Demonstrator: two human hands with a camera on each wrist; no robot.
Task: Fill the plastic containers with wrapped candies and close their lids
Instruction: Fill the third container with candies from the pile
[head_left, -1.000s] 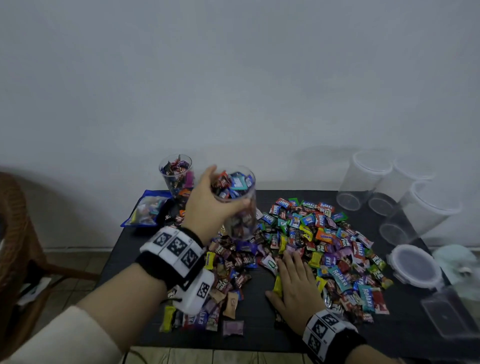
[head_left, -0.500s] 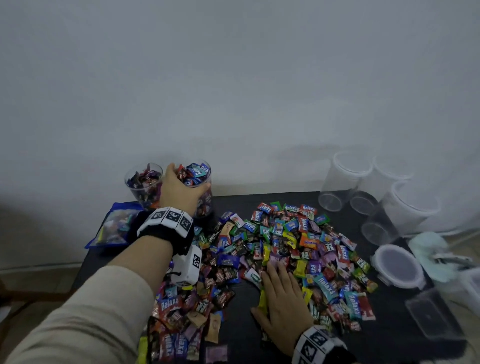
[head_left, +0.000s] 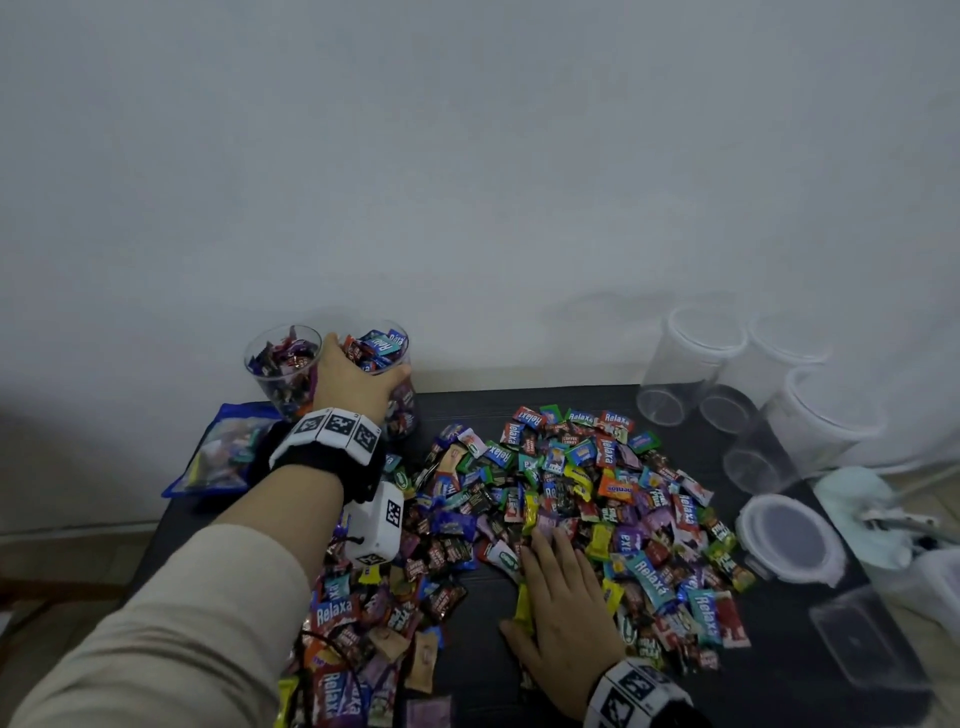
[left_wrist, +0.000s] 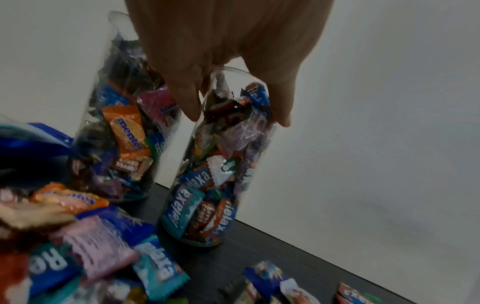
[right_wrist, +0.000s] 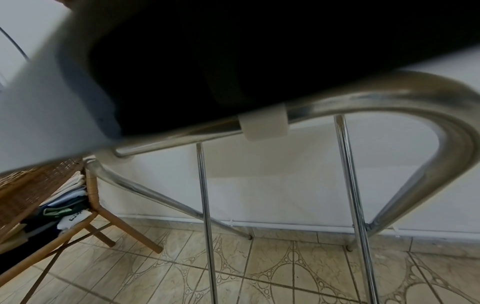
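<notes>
My left hand grips a clear plastic container full of wrapped candies, with no lid on it. It stands at the back left of the black table, close beside a second filled, lidless container. In the left wrist view my fingers curl over the rim of the held container, whose base is on the table; the other container stands to its left. My right hand lies flat on the near edge of the candy pile.
Several empty clear containers lie at the back right, with a round lid and a square clear tub nearer me. A blue candy bag overhangs the left edge. The right wrist view shows only metal table legs and a wicker chair.
My left hand carried the filled container from above the pile to the back left and set it beside the other filled container. My right hand stayed flat on the candies.
</notes>
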